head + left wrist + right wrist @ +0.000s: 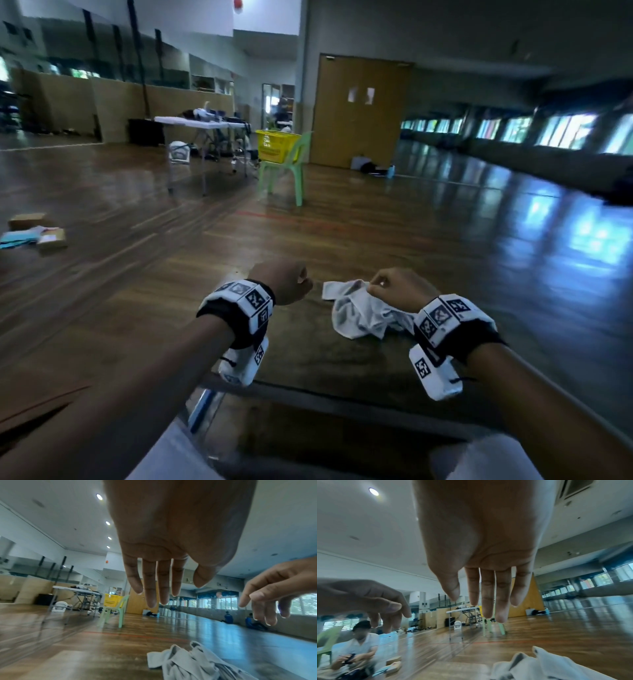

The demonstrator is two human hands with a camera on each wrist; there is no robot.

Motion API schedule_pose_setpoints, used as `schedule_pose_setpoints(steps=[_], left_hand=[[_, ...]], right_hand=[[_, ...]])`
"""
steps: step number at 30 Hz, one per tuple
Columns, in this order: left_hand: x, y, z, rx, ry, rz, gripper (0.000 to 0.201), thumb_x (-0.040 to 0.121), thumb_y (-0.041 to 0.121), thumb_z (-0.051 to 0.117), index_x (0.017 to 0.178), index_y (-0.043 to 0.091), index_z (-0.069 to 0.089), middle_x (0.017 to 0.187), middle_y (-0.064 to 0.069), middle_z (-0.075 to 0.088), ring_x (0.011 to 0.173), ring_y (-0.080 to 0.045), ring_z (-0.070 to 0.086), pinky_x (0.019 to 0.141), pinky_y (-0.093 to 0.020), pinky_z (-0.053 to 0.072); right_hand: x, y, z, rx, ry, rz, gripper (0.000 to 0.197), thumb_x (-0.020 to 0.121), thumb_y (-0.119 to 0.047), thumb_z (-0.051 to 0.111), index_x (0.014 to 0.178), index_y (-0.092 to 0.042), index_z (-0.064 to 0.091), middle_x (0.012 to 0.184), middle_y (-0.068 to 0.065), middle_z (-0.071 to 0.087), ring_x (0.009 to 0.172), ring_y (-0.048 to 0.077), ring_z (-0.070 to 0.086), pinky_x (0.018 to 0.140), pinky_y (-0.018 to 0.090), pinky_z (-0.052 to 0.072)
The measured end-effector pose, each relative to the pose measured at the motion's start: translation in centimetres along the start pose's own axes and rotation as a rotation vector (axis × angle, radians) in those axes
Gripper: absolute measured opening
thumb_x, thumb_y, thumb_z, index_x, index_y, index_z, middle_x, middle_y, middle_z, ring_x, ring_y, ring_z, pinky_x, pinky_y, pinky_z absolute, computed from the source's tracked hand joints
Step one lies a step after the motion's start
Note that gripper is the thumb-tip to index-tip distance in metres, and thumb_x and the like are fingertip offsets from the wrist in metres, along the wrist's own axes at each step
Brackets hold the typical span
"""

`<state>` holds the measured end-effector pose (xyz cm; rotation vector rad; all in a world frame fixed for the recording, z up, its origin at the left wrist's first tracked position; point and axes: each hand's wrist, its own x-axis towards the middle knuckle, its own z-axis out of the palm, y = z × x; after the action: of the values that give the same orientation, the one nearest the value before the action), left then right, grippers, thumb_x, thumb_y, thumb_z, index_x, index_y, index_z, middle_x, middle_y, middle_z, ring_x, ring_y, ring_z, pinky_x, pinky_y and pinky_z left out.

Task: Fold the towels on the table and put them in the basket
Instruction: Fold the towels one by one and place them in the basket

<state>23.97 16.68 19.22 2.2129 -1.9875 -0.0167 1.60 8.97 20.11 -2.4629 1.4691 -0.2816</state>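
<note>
The two forearms come in low, each strapped with a marker-covered wrist unit. The left hand point(286, 281) hangs above the glassy tabletop point(329, 363) with its fingers point(151, 588) loose and straight, holding nothing. The right hand point(399, 289) hovers just over the crumpled white towel point(359, 311); its fingers point(488, 595) hang released too, not yet on the cloth. The towel lies bunched near the far edge of the tabletop, unfolded. I'd find two corners, one per hand, and spread it flat toward the near side, where there is more room. The yellow basket point(274, 144) sits on a green chair point(291, 168) well apart across open wooden floor.
</note>
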Motion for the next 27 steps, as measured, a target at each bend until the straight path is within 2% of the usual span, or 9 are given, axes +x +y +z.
schedule_pose_setpoints(steps=[4,6,8,11,14,16,19,24,27], left_hand=[[3.1,4.5,3.8,-0.023,-0.063,0.093,0.034,0.097,0.040,0.041,0.105,0.011,0.056,0.106,-0.005,0.062,0.082,-0.023,0.052,0.066,-0.028,0.035],[4.5,5.6,6.4,-0.045,-0.099,0.131,0.032,0.095,0.044,0.040,0.095,0.015,0.055,0.103,-0.007,0.064,0.078,-0.024,0.055,0.065,-0.031,0.044],[5.8,6.3,9.0,-0.059,-0.122,0.149,0.033,0.093,0.043,0.042,0.093,0.014,0.058,0.105,-0.007,0.065,0.084,-0.028,0.060,0.073,-0.037,0.052],[7.3,7.0,12.2,-0.064,-0.121,0.175,0.031,0.092,0.040,0.043,0.083,0.015,0.058,0.113,-0.007,0.062,0.085,-0.029,0.061,0.076,-0.039,0.052],[9.3,7.3,15.2,-0.076,-0.144,0.179,0.027,0.093,0.036,0.044,0.077,0.016,0.054,0.100,-0.010,0.065,0.084,-0.030,0.060,0.075,-0.038,0.050],[10.8,7.4,17.0,-0.097,-0.157,0.174,0.027,0.091,0.034,0.046,0.083,0.015,0.064,0.100,-0.007,0.066,0.089,-0.029,0.061,0.076,-0.038,0.050],[13.4,8.1,18.9,-0.174,-0.091,0.205,0.023,0.089,0.033,0.051,0.091,0.019,0.068,0.118,-0.004,0.058,0.101,-0.027,0.059,0.082,-0.043,0.051],[18.6,10.3,19.3,-0.140,0.069,0.293,0.029,0.091,0.025,0.050,0.119,0.020,0.056,0.130,0.001,0.052,0.125,-0.022,0.041,0.097,-0.040,0.035],[21.3,11.7,19.7,-0.012,0.042,0.410,0.040,0.090,0.034,0.050,0.128,0.021,0.050,0.142,0.001,0.042,0.132,-0.023,0.032,0.105,-0.042,0.028]], right_hand=[[0.2,5.8,0.7,0.012,0.003,0.081,0.021,0.084,-0.044,0.057,0.090,-0.027,0.067,0.102,-0.002,0.068,0.095,0.020,0.063,0.083,0.037,0.051],[0.4,7.9,1.7,0.021,-0.009,0.121,0.020,0.083,-0.043,0.057,0.090,-0.028,0.068,0.098,-0.002,0.069,0.094,0.019,0.063,0.083,0.037,0.051],[0.8,9.6,3.3,0.018,-0.039,0.160,0.020,0.083,-0.044,0.057,0.092,-0.029,0.067,0.101,-0.002,0.068,0.096,0.018,0.062,0.085,0.036,0.050],[1.7,11.7,5.9,0.033,-0.051,0.152,0.022,0.086,-0.036,0.059,0.100,-0.021,0.067,0.104,0.000,0.067,0.100,0.017,0.060,0.077,0.026,0.043],[3.3,13.1,8.5,0.033,-0.072,0.140,0.024,0.088,-0.030,0.059,0.106,-0.015,0.066,0.104,0.002,0.067,0.103,0.018,0.059,0.076,0.023,0.038],[4.8,14.3,10.1,0.027,-0.076,0.134,0.024,0.087,-0.032,0.060,0.105,-0.018,0.065,0.104,0.002,0.067,0.103,0.020,0.060,0.083,0.030,0.046],[7.4,15.7,11.8,0.014,-0.027,0.123,0.023,0.086,-0.027,0.060,0.105,-0.015,0.065,0.104,0.005,0.067,0.102,0.022,0.060,0.087,0.035,0.048],[11.2,17.8,12.7,-0.116,0.194,0.147,0.024,0.085,-0.030,0.058,0.107,-0.020,0.060,0.108,0.003,0.063,0.104,0.026,0.057,0.088,0.039,0.041],[12.8,19.4,13.3,-0.195,0.226,0.123,0.032,0.086,-0.034,0.058,0.115,-0.022,0.054,0.119,0.002,0.057,0.114,0.024,0.050,0.093,0.039,0.038]])
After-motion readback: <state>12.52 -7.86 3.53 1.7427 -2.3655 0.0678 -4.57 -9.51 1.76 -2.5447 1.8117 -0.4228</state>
